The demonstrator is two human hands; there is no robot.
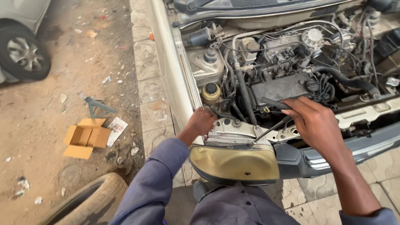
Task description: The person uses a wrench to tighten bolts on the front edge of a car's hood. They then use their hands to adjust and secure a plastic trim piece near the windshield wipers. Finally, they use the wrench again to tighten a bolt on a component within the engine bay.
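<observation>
I look down into the open engine bay point(283, 62) of a beige car. My left hand point(201, 121) grips the edge of the metal panel just above the yellowed headlight point(233, 162). My right hand point(313, 121) holds a long dark-handled tool point(273, 127) whose thin metal shaft slants down-left to a point on the panel at the headlight's top right. The black engine cover point(279, 87) lies right behind my right hand. Both my sleeves are blue-grey.
The grey front bumper point(333, 156) runs to the right of the headlight. On the dirt at left lie an open cardboard box point(85, 137), a metal jack stand point(98, 106) and a worn tyre point(89, 202). Another car's wheel point(23, 52) stands at far left.
</observation>
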